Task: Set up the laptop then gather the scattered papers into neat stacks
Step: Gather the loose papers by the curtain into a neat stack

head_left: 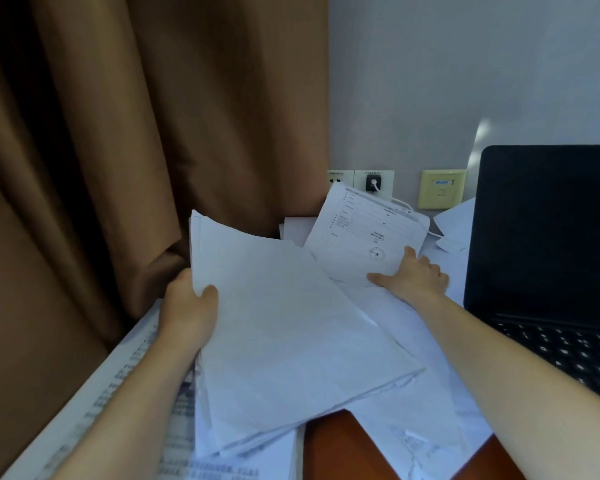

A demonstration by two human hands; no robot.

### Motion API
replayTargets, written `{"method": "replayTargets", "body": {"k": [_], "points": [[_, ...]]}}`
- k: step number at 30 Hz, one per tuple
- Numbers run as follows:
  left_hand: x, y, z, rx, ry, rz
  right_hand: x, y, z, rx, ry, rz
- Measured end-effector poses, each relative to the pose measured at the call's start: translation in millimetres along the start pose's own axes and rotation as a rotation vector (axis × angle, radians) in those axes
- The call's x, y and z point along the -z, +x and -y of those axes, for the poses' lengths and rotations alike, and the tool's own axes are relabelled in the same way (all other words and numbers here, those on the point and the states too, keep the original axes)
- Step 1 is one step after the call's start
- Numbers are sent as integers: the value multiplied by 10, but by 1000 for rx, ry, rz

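Observation:
My left hand grips the left edge of a thick bundle of white papers, lifted and tilted over the desk, thumb on top. My right hand pinches the lower corner of a printed form with a round stamp, which is raised at an angle further back. The black laptop stands open at the right, its screen dark and its keyboard facing me. More loose sheets lie spread over the desk beneath both arms.
A brown curtain hangs at the left, touching the desk edge. Wall sockets with a white cable plugged in and a yellow wall plate sit on the grey wall behind. Bare brown desk surface shows near the front.

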State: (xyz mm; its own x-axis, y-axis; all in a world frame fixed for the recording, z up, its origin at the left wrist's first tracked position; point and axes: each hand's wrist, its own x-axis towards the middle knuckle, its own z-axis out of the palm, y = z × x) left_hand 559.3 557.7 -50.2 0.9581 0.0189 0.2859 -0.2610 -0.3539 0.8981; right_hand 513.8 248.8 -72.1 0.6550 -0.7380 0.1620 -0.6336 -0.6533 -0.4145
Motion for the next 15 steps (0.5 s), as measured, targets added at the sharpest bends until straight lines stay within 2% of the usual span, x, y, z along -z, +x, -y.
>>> {"method": "replayTargets", "body": {"k": [15], "points": [[-5,-27,-28,-19,-81,-52,-48,406,36,-34,261,49]]}}
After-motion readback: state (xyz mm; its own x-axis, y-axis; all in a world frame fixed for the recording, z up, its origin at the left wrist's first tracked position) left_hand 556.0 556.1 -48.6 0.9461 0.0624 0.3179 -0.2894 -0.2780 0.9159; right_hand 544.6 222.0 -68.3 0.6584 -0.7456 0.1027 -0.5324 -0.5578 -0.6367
